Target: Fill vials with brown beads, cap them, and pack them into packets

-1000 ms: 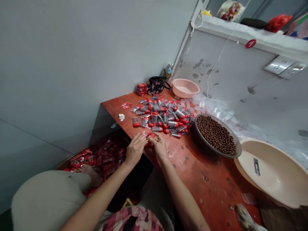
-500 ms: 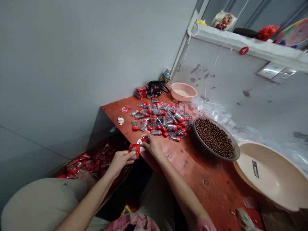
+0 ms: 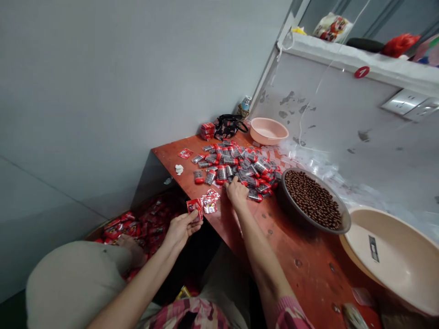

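Observation:
My left hand (image 3: 181, 228) pinches a small red printed packet (image 3: 194, 207) just off the table's near edge. Beside it, on the edge of the table, lie several shiny red-and-silver wrappers (image 3: 210, 201). My right hand (image 3: 237, 194) reaches to the front of a heap of small clear containers with red caps (image 3: 222, 172), filled with dark pieces. Its fingers are curled in at the heap, and what they grip is hidden behind the hand.
A grey bowl of brown balls (image 3: 310, 196) stands right of the heap, beside a large beige basin (image 3: 387, 228). Behind are a pink basin (image 3: 269, 130), a black bag (image 3: 228, 126) and red boxes (image 3: 207, 131). Below the table's left edge sits a pile of red packets (image 3: 151, 219).
My right hand has left the wrappers at the table edge and moved right and forward to the heap. The left hand keeps the red packet. The view has shifted slightly.

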Available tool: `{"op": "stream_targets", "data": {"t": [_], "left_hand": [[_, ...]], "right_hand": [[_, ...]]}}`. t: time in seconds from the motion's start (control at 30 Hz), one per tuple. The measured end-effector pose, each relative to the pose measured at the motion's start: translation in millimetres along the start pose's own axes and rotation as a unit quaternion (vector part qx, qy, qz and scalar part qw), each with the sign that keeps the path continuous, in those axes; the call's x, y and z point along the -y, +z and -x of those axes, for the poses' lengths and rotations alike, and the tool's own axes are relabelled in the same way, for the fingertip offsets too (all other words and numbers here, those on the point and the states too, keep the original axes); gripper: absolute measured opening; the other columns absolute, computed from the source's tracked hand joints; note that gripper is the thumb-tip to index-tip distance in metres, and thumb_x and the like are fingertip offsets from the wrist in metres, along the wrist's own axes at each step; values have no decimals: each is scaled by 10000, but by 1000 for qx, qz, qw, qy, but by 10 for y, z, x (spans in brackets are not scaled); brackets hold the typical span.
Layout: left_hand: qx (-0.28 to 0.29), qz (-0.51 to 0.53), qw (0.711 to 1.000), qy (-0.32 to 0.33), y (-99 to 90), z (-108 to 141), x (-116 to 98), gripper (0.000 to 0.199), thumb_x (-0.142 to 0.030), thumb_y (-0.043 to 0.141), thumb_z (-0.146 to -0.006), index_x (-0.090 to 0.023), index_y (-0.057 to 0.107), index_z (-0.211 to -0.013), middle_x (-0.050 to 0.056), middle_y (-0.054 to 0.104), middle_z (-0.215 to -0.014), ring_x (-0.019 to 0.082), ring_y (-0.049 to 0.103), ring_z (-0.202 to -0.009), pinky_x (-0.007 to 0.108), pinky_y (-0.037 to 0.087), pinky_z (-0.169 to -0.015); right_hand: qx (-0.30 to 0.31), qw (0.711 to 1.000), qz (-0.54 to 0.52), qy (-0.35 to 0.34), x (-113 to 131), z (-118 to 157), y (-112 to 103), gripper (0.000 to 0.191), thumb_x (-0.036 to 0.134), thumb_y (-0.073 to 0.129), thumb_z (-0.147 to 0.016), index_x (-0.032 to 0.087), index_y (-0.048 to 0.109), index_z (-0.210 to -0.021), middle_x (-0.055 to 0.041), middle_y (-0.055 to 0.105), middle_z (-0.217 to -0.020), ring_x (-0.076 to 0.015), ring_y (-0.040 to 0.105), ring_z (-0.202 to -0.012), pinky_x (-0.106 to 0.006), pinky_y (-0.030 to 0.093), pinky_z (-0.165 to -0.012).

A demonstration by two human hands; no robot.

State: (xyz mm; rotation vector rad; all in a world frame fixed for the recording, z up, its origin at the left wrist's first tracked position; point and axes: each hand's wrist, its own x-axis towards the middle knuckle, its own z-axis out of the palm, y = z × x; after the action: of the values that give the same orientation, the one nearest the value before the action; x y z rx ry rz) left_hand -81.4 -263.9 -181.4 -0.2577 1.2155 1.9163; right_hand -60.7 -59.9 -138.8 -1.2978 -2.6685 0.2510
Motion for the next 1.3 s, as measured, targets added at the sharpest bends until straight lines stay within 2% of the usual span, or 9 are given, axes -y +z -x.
{"op": "stream_targets", "data": {"t": [0.17, 0.33, 0.4, 0.47, 0.57, 0.7, 0.97, 1.17, 1.3], "left_hand": [[-45, 102, 994, -17, 11, -14, -57, 77, -164, 638, -703, -97, 602, -717, 76, 668, -620, 143, 643, -553, 216, 534, -524], [-69, 151, 986, -16, 93, 3, -31, 59, -168, 608, -730, -112, 589, -736, 80, 673, -646, 167, 658, -640, 258, 537, -601], [-46, 139, 989, -10, 147, 26, 25, 61, -167, 625, -711, -117, 596, -730, 78, 677, -668, 173, 658, -663, 278, 533, -631], [10, 95, 995, -8, 204, 73, 94, 85, -183, 646, -688, -116, 614, -730, 78, 681, -699, 176, 653, -670, 297, 526, -653], [86, -28, 996, 10, 266, 177, 176, 151, -249, 667, -661, -104, 645, -695, 79, 676, -704, 161, 632, -648, 290, 517, -644], [114, -131, 984, 39, 287, 286, 203, 209, -316, 683, -624, -108, 661, -633, 64, 659, -657, 140, 600, -614, 277, 508, -632], [125, -146, 978, 87, 256, 253, 185, 209, -323, 647, -663, -117, 657, -624, 14, 636, -600, 116, 573, -549, 218, 470, -544], [40, -15, 999, 21, 173, 124, 197, 115, -201, 694, -628, -101, 636, -632, 54, 661, -647, 138, 619, -595, 256, 523, -589], [-16, 102, 994, -20, 143, 50, 186, 30, -135, 639, -689, -109, 625, -693, 45, 660, -647, 134, 627, -583, 268, 544, -574]], "right_hand": [[7, 997, -77, -31, -224, 145, -151, 388, 291, 546, -732, 80, 473, -1050, -190, 625, -848, -312, 593, -794, -388, 406, -665], [25, 969, -235, -79, -331, 764, -188, 273, 329, 508, -756, 176, 536, -981, -44, 622, -767, -197, 584, -695, -286, 424, -604], [108, 871, -476, -60, -275, 1012, -157, 229, 337, 551, -731, 163, 557, -880, -18, 605, -678, -160, 559, -587, -261, 424, -533], [148, 770, -620, -23, -194, 1136, -129, 239, 331, 591, -702, 169, 553, -873, -7, 610, -701, -138, 549, -575, -245, 421, -521], [176, 704, -688, -3, -126, 1069, -117, 258, 277, 646, -647, 178, 546, -865, 9, 616, -715, -123, 555, -597, -235, 422, -553], [232, 700, -674, -25, -162, 862, -127, 286, 163, 681, -564, 173, 532, -808, 42, 598, -663, -104, 541, -574, -229, 419, -585], [239, 719, -652, -30, -192, 884, -33, 267, 170, 676, -561, 173, 540, -791, 48, 582, -658, -98, 523, -567, -215, 412, -578], [161, 714, -681, 22, -255, 1030, 25, 192, 373, 521, -763, 198, 483, -830, 29, 560, -628, -76, 458, -433, -163, 293, -356], [199, 704, -682, 25, -322, 1408, 33, 202, 394, 467, -802, 202, 482, -864, -16, 582, -787, -98, 543, -533, -171, 381, -374]]}}
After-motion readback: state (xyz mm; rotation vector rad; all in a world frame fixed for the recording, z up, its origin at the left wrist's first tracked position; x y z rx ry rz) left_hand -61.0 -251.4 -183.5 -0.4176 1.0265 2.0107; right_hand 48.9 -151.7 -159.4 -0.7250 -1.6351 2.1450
